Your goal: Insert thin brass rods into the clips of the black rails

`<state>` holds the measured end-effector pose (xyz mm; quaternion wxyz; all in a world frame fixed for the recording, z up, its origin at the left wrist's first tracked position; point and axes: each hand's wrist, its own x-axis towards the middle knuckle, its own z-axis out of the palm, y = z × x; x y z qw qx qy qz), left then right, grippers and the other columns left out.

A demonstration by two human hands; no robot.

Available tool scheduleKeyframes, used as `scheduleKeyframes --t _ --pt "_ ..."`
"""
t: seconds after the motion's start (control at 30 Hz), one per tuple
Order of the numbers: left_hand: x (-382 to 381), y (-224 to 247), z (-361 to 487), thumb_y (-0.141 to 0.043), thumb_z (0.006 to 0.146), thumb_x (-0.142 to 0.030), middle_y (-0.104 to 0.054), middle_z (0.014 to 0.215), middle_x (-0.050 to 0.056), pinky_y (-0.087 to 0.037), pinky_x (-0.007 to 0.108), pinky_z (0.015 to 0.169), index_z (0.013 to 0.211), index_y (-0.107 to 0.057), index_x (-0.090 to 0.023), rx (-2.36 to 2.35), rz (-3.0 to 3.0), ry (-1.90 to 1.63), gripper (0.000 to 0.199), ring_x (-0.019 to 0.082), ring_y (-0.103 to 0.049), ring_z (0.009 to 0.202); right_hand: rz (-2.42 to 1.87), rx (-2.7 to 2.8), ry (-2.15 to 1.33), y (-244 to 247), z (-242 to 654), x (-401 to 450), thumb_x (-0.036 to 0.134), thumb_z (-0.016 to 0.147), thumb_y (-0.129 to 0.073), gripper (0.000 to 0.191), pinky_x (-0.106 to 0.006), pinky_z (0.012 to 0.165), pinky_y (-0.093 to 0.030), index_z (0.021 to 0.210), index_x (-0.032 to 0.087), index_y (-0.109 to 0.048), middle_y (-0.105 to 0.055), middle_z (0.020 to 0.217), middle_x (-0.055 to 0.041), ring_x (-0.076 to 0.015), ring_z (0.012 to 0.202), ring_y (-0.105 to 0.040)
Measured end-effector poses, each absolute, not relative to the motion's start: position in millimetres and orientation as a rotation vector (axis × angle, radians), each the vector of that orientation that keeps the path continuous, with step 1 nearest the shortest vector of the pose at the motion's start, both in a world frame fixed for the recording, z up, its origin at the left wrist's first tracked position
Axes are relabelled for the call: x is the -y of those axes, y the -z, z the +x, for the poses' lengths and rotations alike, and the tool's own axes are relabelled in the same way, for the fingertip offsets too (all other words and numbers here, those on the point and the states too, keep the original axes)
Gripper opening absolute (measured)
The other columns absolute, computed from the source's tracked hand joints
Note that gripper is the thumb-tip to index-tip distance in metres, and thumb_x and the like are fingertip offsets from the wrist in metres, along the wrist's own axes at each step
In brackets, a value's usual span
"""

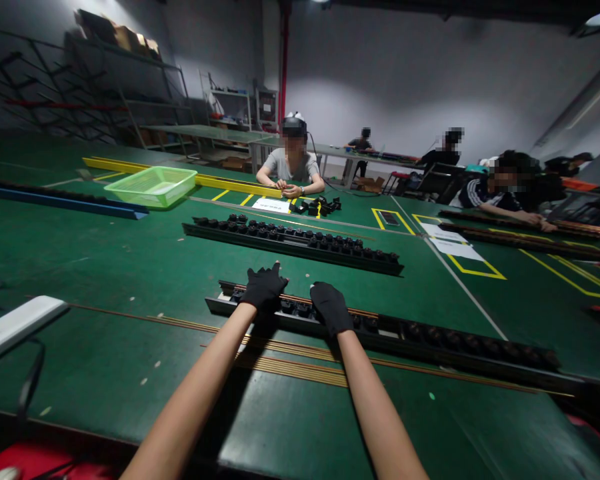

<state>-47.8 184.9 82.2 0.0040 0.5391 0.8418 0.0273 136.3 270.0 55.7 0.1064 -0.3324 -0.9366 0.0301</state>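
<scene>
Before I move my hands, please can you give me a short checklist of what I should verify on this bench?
Hand placement: ok, the left hand and right hand, both in black gloves, are on the long black rail.
Grip on the rail: cannot tell, the fingers are partly hidden from this view.
Forearms clear of the brass-coloured rods: cannot tell, both forearms cross above them.
Gap to the second black rail: ok, green mat shows between the rails.
Person opposite: ok, their hands are at the far side, away from your rail.
</scene>
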Motion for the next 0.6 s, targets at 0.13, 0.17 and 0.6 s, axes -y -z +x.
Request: scheduleKeyframes --t 0.13,0.17,0.6 --pt "-186 -83 -44 -0.04 0.098 -0.051 -0.059 0.139 0.024 -0.016 0.072 0.112 0.152 -0.04 -0.012 -2.814 1.655 -0.13 0.066 0.043 -0.042 0.138 -1.018 2.797 -0.094 -56 135 -269 0.016 0.094 -0.053 0.033 -0.034 0.109 -0.043 0.121 0.012 -0.07 -0.067 0.129 -0.0184 -0.0232 0.123 -0.061" --pt "-187 -86 -43 -0.04 0.098 -0.049 -0.056 0.142 0.025 -0.011 0.073 0.113 0.152 -0.039 -0.01 -2.846 1.673 -0.116 0.066 0.044 -0.037 0.141 -1.029 2.808 -0.096 -57 135 -268 0.015 0.094 -0.052 0.033 -0.034 0.108 -0.044 0.121 0.012 -0.071 -0.067 0.13 -0.0182 -0.0234 0.123 -0.062" --pt "-202 -83 -9 -0.035 0.098 -0.061 -0.047 0.15 0.025 -0.025 0.067 0.112 0.155 -0.033 -0.013 -2.749 1.655 -0.253 0.075 0.043 -0.033 0.145 -1.041 2.82 -0.06 -65 129 -265 0.015 0.098 -0.046 0.032 -0.031 0.103 -0.047 0.114 0.014 -0.073 -0.071 0.124 -0.0152 -0.0231 0.116 -0.066"
